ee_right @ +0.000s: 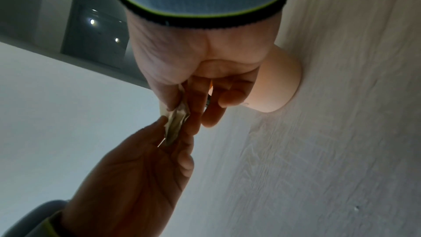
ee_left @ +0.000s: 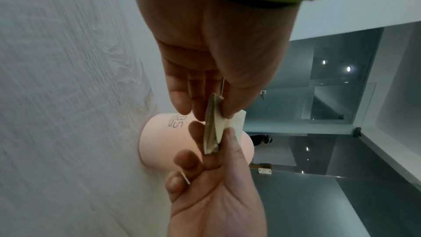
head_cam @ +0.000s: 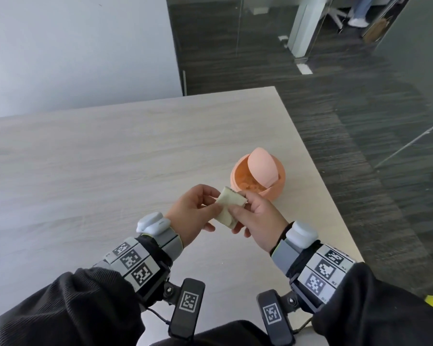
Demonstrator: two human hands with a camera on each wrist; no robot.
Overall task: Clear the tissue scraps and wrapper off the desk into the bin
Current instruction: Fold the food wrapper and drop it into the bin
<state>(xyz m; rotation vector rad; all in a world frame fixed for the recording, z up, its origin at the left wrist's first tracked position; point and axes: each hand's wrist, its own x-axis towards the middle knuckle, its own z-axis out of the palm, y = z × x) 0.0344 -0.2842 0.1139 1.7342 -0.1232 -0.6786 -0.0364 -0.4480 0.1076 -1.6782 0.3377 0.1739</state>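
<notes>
1. Head view: the left hand is seen pinching one side of the pale wrapper, lifted clear of the desk.
2. The wrapper's other side is pinched by the right hand, apparently so it can be folded small.
3. Just beyond, the peach bin is stood with its swing lid tilted; scraps are visible inside.

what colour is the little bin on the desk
Peach-orange all over, swing lid included. The bin shows best in the head view, just beyond both hands.
</notes>
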